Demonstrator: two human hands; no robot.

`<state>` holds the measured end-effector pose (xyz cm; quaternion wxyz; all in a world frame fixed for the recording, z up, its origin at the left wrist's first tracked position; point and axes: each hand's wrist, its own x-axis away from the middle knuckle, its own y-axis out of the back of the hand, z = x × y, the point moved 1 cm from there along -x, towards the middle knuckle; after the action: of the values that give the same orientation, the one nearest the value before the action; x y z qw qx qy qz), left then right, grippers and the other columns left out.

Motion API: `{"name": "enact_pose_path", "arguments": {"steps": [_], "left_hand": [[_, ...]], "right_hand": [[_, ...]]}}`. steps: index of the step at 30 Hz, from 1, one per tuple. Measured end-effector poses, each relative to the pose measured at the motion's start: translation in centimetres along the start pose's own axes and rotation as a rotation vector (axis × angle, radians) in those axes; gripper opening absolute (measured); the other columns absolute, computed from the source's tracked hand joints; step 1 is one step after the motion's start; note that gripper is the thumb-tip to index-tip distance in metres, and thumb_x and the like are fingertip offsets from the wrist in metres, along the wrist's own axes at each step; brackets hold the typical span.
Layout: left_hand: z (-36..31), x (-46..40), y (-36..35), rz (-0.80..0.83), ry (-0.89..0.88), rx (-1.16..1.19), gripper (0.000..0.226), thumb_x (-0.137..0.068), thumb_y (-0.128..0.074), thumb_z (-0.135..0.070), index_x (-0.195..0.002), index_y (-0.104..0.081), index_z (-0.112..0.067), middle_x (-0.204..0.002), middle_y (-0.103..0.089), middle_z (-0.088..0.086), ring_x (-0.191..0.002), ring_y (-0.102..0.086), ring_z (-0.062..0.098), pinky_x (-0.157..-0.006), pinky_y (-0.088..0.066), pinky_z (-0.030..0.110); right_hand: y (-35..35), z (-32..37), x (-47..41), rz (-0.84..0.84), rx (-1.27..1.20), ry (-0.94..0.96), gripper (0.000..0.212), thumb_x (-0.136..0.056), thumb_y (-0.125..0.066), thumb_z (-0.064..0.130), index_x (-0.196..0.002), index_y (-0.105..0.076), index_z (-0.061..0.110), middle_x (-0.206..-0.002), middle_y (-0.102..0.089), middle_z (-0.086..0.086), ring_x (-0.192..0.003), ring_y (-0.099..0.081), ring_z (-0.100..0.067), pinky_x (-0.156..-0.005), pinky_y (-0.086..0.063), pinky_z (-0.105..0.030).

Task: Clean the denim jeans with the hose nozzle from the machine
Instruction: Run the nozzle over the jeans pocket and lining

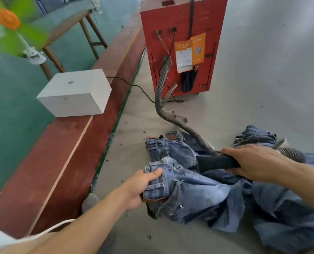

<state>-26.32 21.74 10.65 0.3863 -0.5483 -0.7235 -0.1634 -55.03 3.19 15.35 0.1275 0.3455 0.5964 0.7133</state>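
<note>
Blue denim jeans (pixel 194 195) lie crumpled on the grey table top, waistband toward the left. My left hand (pixel 141 187) grips the waistband, thumb on top of the denim. My right hand (pixel 253 162) holds the black hose nozzle (pixel 214 163), whose flat mouth points left and rests on the jeans near the hip. A grey ribbed hose (pixel 161 83) runs from the nozzle back to the red machine (pixel 183 43) standing at the far end of the table.
A white box (pixel 75 94) sits on the red-brown ledge (pixel 64 153) at the left. More denim (pixel 257 136) is piled at the right. A green fan (pixel 11 30) and a wooden table (pixel 70 24) stand at the far left.
</note>
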Motion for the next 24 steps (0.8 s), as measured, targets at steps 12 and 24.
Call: {"name": "enact_pose_path", "arguments": {"steps": [12, 24], "left_hand": [[-0.1, 1.0, 1.6, -0.117, -0.161, -0.067, 0.025, -0.103, -0.058, -0.018, -0.124, -0.069, -0.009, -0.116, -0.077, 0.009, -0.114, -0.071, 0.027, -0.109, -0.048, 0.05], [-0.9, 1.2, 1.1, -0.066, -0.17, -0.067, 0.024, -0.103, -0.056, -0.012, -0.121, -0.071, -0.003, -0.118, -0.076, 0.014, -0.114, -0.071, 0.026, -0.104, -0.051, 0.043]], "right_hand": [[-2.1, 4.5, -1.6, -0.109, -0.122, 0.038, 0.029, -0.091, -0.065, 0.054, -0.115, -0.054, 0.041, -0.106, -0.065, 0.017, -0.099, -0.064, -0.016, -0.077, -0.042, -0.037], [-2.0, 4.8, -1.6, 0.018, -0.089, -0.016, 0.028, -0.093, -0.064, 0.051, -0.115, -0.054, 0.038, -0.11, -0.064, 0.015, -0.107, -0.064, -0.016, -0.086, -0.043, -0.039]]}}
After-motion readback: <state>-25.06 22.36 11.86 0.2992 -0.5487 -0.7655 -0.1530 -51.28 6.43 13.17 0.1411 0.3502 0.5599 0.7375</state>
